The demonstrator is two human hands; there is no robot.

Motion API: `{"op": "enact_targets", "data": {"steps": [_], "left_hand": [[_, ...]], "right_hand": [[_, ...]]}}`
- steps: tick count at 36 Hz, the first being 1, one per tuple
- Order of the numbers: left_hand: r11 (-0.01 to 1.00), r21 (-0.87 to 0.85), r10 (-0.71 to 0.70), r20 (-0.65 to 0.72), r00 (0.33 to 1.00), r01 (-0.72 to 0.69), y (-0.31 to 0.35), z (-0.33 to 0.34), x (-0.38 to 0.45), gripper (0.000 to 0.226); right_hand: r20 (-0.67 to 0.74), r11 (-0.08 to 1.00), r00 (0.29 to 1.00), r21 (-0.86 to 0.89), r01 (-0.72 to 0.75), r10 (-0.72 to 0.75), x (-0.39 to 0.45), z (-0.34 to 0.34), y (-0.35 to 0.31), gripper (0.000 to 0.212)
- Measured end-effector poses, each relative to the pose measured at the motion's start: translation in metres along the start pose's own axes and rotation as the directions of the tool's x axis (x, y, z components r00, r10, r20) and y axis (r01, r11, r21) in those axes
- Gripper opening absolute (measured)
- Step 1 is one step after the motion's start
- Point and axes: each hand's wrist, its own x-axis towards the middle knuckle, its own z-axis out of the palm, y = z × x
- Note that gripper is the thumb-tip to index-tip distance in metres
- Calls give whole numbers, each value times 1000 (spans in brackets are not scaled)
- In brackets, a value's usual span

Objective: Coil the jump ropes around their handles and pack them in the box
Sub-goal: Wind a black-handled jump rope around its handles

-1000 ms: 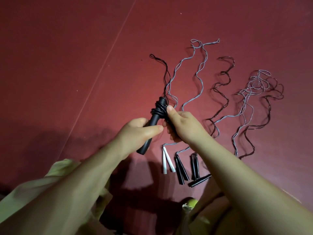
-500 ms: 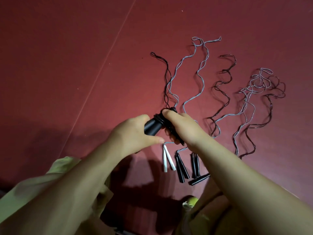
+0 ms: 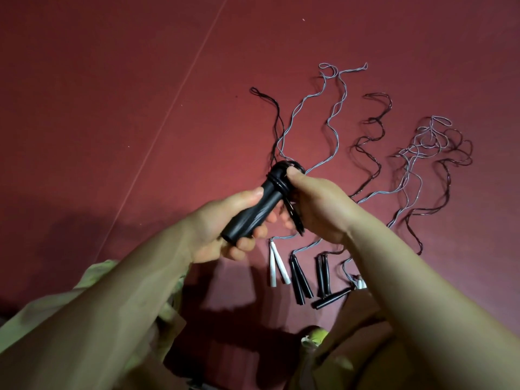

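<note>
Black and smooth, the handle (image 3: 254, 211) you are working on sits between your two hands, tilted up and away from you, with a few turns of black rope (image 3: 277, 182) coiled round its upper end. Your left hand (image 3: 225, 235) curls round the lower end; its fingertips show below the handle, while the palm side is hidden. Your right hand (image 3: 315, 204) pinches the coil at the top with its thumb, and its other fingers are tucked behind, so you cannot see how they lie. A second dark handle (image 3: 294, 216) pokes out between the hands, mostly covered. The free tail of the rope runs up over the dark red floor (image 3: 112, 108) to a small loop. Beyond your hands, thin wavy ropes in grey (image 3: 333, 119) and black (image 3: 374, 136) lie spread on the floor. Near your right forearm lie paired slim handles, white (image 3: 277, 266) and black (image 3: 301, 280); one more white pair is mostly cut off by that arm. Pale green fabric (image 3: 95, 277) shows under your left forearm.
</note>
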Motion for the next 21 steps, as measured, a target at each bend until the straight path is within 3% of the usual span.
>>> {"op": "enact_targets", "data": {"steps": [9,14,16,19,21], "left_hand": [[990,133,-36,-140,989,55,0,1,3,37],[982,187,55,-199,979,-17,0,2,3,36],[963,262,132,-272,953,-58,-1,0,6,43],[901,426,249,-355,901,-81,-5,-2,10,77],[876,472,292,-362,885,-96,-7,-2,12,82]], "right_hand": [[-10,992,996,-85,-89,89,-1,0,1,43],[0,989,993,-96,-114,114,0,-4,1,47],[-12,973,987,-166,-159,160,-2,-5,0,56],[-53,947,985,-271,-173,165,-2,-4,0,62],[-72,942,986,-292,-167,152,-2,-3,1,63]]}}
